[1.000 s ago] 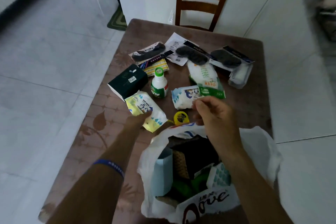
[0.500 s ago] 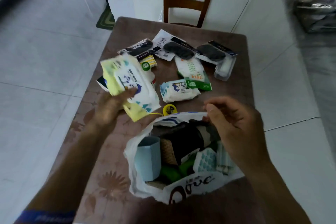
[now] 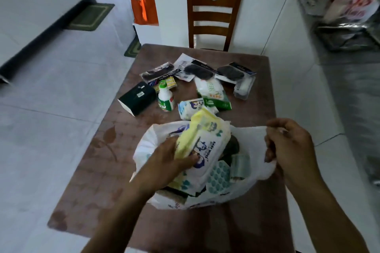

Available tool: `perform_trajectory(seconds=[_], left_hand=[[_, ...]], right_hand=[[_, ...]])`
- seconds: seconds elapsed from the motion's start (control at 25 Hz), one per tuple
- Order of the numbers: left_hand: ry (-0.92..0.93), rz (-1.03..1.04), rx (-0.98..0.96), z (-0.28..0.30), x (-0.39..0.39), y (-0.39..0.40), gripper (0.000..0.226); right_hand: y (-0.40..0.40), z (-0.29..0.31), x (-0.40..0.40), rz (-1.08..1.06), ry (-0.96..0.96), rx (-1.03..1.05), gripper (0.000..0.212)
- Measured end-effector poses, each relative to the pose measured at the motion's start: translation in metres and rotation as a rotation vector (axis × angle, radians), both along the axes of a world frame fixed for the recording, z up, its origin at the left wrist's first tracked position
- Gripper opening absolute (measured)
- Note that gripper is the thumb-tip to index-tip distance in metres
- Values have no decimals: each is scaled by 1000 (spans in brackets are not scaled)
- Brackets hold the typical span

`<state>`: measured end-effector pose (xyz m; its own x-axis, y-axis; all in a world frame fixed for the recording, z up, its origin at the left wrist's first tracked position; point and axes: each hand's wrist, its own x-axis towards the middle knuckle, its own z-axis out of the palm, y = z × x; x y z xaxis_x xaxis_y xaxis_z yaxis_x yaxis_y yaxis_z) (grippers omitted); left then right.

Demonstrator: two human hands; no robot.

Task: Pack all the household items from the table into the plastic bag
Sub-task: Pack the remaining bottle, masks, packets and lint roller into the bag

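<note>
A white plastic bag [image 3: 257, 172] stands open on the near half of the brown table [image 3: 98, 170], with several items inside. My left hand [image 3: 164, 162] grips a yellow and white wet-wipes pack [image 3: 203, 139] over the bag's mouth, its lower end among the bag's contents. My right hand [image 3: 287, 146] pinches the bag's right rim and holds it up. Farther back lie a dark green box [image 3: 136, 98], a white bottle with a green cap [image 3: 165, 97], a small blue and white pack [image 3: 190, 108], a green and white pack [image 3: 212, 93] and several black packaged items [image 3: 198, 71].
A wooden chair [image 3: 212, 18] stands at the table's far edge. An orange paper bag [image 3: 144, 4] sits on a white stand at the back left. White tiled floor [image 3: 51, 80] surrounds the table; dark bags [image 3: 349, 35] lie at the far right.
My left hand picked the wet-wipes pack up from the table and carried it right and down into the bag's mouth. My right hand moved right, pulling the rim wider.
</note>
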<state>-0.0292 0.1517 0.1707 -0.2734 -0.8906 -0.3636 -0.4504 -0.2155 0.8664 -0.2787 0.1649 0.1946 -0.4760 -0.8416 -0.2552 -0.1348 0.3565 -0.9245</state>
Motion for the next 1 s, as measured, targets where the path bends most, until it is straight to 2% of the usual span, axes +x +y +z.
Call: perform_trajectory(seconds=[0.04,0.08,0.2,0.24,0.32,0.48,0.56,0.6,0.68,0.76,0.84,0.88,0.92,0.96,1.0], left_hand=[[-129,-24,5,-16,-12,-3,37],[-172,-35,47,-31,-24,-7,37],[73,64,319,-65,-55,-15,23],[119,89,332,-74,-65,-16,26],[31,21,203,-91,-80,-16,39],[-648,-237,-142,-116,-87,-17,59],[-842,-263,-216,-115,-90,-18,66],[-872,-271,-226,-111,-91,-20,67],[-807,-244,-244,-100,-90,-19,62],[-724,-132,-444,-89,-72,-6,48],[-758,-8,-672,-81,-37,16,50],[-844,46,-680,-76,-17,27,58],[-944,64,-609,-74,3,35,67],[-997,62,-494,-71,18,37,68],[-981,65,-411,-70,29,35,59]], right_hand=[[-2,3,3,4,-21,-23,26],[-3,6,8,26,-34,-37,29],[-6,9,24,120,-105,-77,27],[-7,10,27,136,-113,-81,25],[-9,11,27,161,-107,-77,25],[-14,11,22,216,-119,-41,18],[-20,14,20,293,-98,-17,16],[-24,15,19,326,-52,2,16],[-31,16,15,356,85,22,16],[-37,16,12,394,195,43,15],[-41,12,10,422,227,71,15],[-42,11,9,425,238,74,15],[-43,9,10,427,243,73,16],[-44,7,12,434,235,72,17],[-46,5,15,449,213,76,17]])
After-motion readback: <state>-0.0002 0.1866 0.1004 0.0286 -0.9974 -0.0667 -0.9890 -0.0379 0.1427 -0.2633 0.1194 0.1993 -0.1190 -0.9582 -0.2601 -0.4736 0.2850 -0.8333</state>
